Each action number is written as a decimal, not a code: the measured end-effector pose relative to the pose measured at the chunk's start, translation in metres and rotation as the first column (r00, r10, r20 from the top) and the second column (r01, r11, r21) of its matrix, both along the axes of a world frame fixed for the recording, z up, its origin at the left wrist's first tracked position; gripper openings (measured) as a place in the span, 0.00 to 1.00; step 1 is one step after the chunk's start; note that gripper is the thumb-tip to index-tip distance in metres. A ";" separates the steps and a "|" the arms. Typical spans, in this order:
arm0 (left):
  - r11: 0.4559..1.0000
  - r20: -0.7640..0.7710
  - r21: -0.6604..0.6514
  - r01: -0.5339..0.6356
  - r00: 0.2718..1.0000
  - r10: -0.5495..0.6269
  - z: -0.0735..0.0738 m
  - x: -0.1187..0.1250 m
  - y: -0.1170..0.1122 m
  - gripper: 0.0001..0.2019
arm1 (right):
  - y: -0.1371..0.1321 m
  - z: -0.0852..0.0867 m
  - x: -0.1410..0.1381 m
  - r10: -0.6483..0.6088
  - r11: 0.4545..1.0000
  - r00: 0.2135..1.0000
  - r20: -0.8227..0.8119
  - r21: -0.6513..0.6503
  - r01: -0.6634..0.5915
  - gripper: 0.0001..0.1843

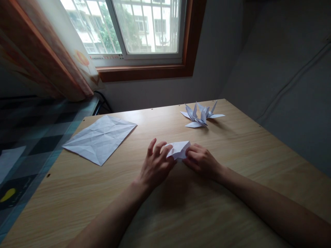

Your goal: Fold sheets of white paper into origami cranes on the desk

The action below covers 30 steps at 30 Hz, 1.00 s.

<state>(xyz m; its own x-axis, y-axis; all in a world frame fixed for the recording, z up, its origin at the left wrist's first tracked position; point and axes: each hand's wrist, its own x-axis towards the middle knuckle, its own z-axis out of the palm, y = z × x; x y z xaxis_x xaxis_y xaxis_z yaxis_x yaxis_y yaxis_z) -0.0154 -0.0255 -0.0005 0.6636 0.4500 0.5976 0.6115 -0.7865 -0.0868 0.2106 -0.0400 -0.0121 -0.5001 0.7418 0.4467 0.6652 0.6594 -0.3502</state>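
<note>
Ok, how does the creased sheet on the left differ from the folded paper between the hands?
The creased sheet lies on the table, while the folded paper is held between the left hand and right hand. The creased sheet is spread wide and nearly flat; the folded paper is a smaller, compact shape with angled faces. Both are white paper.

Head cam, fwd/down, above table [245,146]

Folded white paper [179,148], small, creased, angular, slightly tilted, held at both ends by fingers [193,153]
</note>
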 end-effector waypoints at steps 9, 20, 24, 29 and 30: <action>0.972 0.127 -0.225 -0.064 0.987 0.094 -0.003 0.006 0.009 0.10 | 0.001 0.002 -0.005 -0.053 0.992 0.999 0.005 -0.113 0.053 0.05; 0.983 0.293 -0.148 -0.112 0.944 0.151 -0.008 0.002 0.013 0.37 | 0.000 0.000 -0.007 0.099 0.995 0.995 0.013 -0.011 -0.099 0.04; 0.960 0.236 -0.230 -0.159 0.948 0.213 -0.008 0.001 0.015 0.31 | 0.000 -0.002 -0.009 0.137 0.989 0.990 0.030 0.056 -0.138 0.07; 0.948 0.164 -0.257 -0.187 0.959 0.233 -0.005 0.000 0.016 0.08 | -0.001 -0.001 -0.011 0.120 0.988 0.991 0.054 0.089 -0.124 0.06; 0.959 0.200 -0.230 -0.169 0.956 0.216 -0.005 0.000 0.015 0.08 | -0.002 -0.001 -0.011 0.114 0.989 0.992 0.055 0.088 -0.119 0.05</action>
